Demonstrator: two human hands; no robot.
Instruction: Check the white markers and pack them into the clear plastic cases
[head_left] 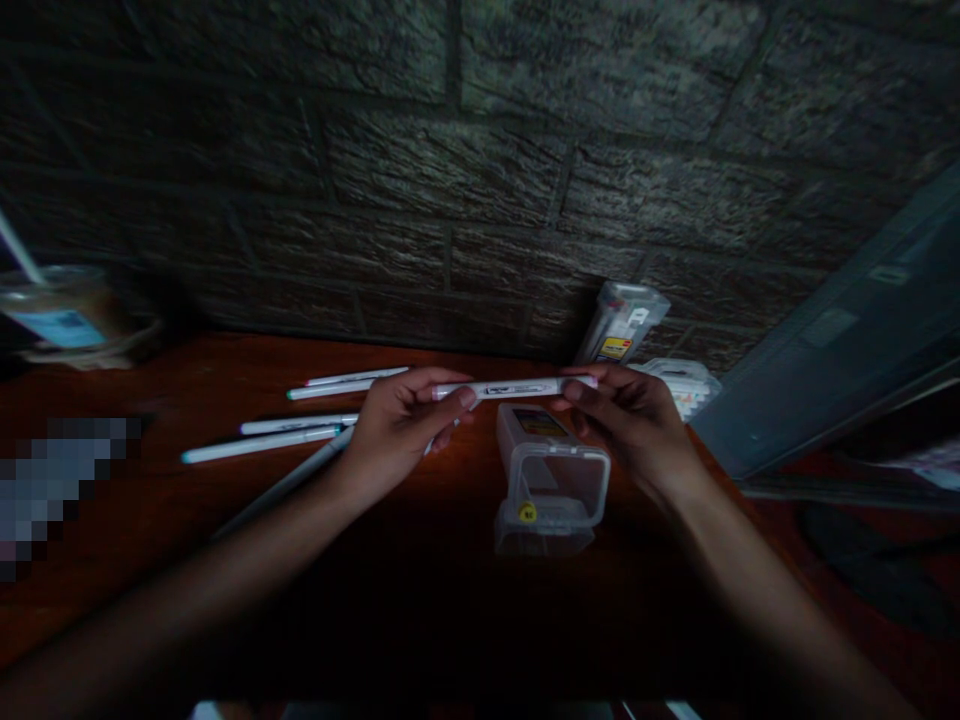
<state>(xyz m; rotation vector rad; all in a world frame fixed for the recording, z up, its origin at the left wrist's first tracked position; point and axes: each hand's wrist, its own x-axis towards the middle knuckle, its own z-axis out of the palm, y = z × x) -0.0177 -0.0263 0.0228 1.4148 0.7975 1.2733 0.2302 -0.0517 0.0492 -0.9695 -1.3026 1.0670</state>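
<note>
A white marker (517, 388) with pale pink-purple ends lies level between my two hands, above the table. My left hand (409, 415) pinches its left end between thumb and fingers. Something white, perhaps another marker, shows partly below those fingers. My right hand (626, 410) grips the marker's right end. Beneath the marker, a clear plastic case (559, 480) lies on its side, its open end facing me and a round yellow sticker near the hinge. Left of my left hand, several white markers (262, 452) with coloured ends lie loose on the table.
Against the dark block wall stands another clear case (626, 320) with a yellow label. Beside it, a clear box (682, 385) holds several markers. A drink cup (64, 305) with a straw is at the far left. The wooden table (187, 390) meets a grey panel (825, 330) at right.
</note>
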